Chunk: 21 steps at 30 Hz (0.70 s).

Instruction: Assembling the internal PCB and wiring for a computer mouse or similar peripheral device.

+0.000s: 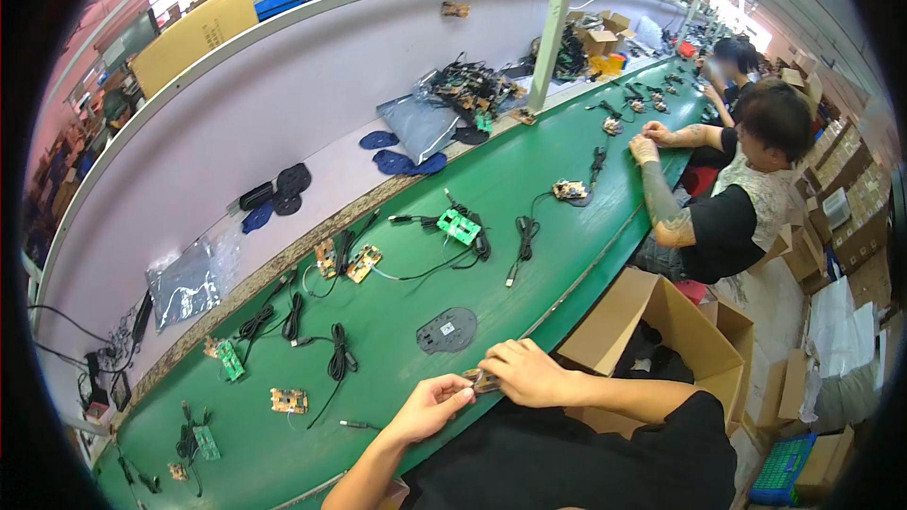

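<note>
At the belt's near edge, my left hand (430,408) and my right hand (521,373) meet over a small tan circuit board (482,382). The left thumb and fingers pinch its left side. My right fingers curl over the top and hide much of it. Just beyond the hands lies a flat dark oval plastic plate (447,331) with a small white square on it. A coiled black cable (338,359) and a tan circuit board with components (289,401) lie to the left on the green belt (397,302).
Farther up sit a green circuit board (459,226) and more cabled boards. A ledge (331,156) along the far side carries a grey plastic bag (416,127) and a cable heap. An open cardboard box (661,321) stands at my right. Beyond it, a co-worker (737,179) sits at the belt.
</note>
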Available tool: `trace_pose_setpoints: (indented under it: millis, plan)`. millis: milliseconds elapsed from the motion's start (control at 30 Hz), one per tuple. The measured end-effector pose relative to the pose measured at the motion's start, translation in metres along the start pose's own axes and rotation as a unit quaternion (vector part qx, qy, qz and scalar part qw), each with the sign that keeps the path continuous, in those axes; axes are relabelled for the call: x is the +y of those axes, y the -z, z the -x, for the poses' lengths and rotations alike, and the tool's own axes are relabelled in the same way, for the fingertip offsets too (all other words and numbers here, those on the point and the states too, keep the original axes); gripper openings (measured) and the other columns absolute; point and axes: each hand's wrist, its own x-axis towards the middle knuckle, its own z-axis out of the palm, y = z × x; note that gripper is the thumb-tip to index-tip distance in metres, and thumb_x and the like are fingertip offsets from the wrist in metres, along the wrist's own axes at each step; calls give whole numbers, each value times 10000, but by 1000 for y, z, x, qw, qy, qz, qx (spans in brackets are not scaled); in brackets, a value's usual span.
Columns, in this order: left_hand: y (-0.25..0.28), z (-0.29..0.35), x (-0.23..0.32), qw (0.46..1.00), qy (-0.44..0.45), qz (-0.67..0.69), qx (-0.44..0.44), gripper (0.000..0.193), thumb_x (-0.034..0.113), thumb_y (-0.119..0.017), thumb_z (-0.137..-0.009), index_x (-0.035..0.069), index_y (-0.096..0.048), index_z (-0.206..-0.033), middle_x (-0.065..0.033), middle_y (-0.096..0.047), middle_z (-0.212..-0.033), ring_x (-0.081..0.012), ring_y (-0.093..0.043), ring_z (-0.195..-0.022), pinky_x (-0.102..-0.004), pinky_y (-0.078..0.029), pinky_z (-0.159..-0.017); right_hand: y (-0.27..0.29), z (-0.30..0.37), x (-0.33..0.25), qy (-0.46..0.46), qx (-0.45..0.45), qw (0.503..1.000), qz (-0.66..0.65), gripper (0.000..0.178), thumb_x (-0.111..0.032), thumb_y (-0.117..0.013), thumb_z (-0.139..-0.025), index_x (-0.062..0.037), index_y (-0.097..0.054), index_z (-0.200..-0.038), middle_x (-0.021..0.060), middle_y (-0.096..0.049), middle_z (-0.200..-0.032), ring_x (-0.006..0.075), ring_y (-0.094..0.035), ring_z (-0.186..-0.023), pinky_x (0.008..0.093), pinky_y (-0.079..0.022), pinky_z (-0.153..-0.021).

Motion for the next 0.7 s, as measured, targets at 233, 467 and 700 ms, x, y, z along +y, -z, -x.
trace_pose_setpoints:
  millis: [233, 467, 700]
  plan:
    - [-8, 12, 1, 939, -164, -271, 132, 175, 146, -641, -994, -2, -719, -1045, -85, -691, -909, -154, -621, -743, -295, -486, -650, -11, 3, -23, 30, 0, 999, 20, 640, -121, -740, -826, 10, -504, -1407, 165, -570, -1271, 318, -570, -1170, 454, -400, -990]
    - [-1, 6, 4, 818, -331, -352, 312, 197, -75, -641, -898, -19, -688, -1081, -169, -648, -903, -306, -645, -761, -361, -523, -661, 20, -8, -32, -3, -82, 991, -101, 836, -130, -631, -807, 58, -289, -1546, 182, -539, -1098, 377, -544, -1021, 449, -451, -931]
    - [50, -8, -5, 800, -337, -343, 359, 98, -48, -711, -853, -16, -700, -945, -146, -672, -880, -286, -658, -757, -356, -530, -652, 38, -93, -17, 101, -50, 914, -390, 473, -147, -767, -851, -48, -642, -1296, 97, -638, -964, 217, -611, -853, 356, -503, -758]
